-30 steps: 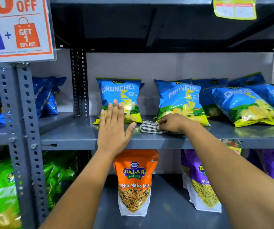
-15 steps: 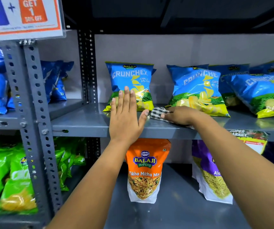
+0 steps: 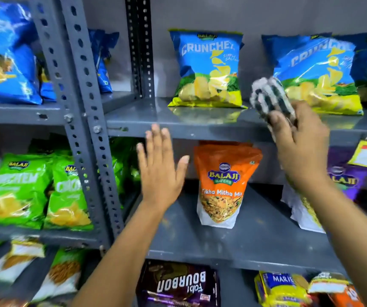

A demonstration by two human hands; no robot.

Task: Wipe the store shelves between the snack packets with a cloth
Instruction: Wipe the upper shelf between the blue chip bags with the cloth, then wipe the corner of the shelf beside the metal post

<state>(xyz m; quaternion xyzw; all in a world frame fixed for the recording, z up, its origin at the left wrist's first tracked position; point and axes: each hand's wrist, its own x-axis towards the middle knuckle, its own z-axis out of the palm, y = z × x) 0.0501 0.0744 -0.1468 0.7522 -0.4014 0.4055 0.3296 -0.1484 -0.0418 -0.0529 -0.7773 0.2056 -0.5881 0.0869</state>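
My right hand (image 3: pixel 300 140) grips a black-and-white checked cloth (image 3: pixel 271 98), bunched up and lifted off the grey upper shelf (image 3: pixel 178 122), in front of the right blue Crunchex packet (image 3: pixel 317 74). The cloth is blurred by motion. My left hand (image 3: pixel 159 171) is open with fingers spread, hanging in the air below the upper shelf's front edge, left of the orange Balaji pouch (image 3: pixel 224 185). Another blue Crunchex packet (image 3: pixel 206 69) stands at the back of the upper shelf, between my two hands.
A perforated grey upright post (image 3: pixel 82 120) divides the bays. Green chip packets (image 3: pixel 29 191) fill the left bay, blue packets (image 3: pixel 5 54) above them. A purple pouch (image 3: pixel 344 180) stands behind my right forearm. Bourbon biscuits (image 3: pixel 180 284) and Marie packs (image 3: pixel 282 286) lie on the bottom shelf.
My right hand has lifted the cloth off the upper shelf and pulled it back. My left hand has left the shelf edge and dropped lower. The view has tilted down.
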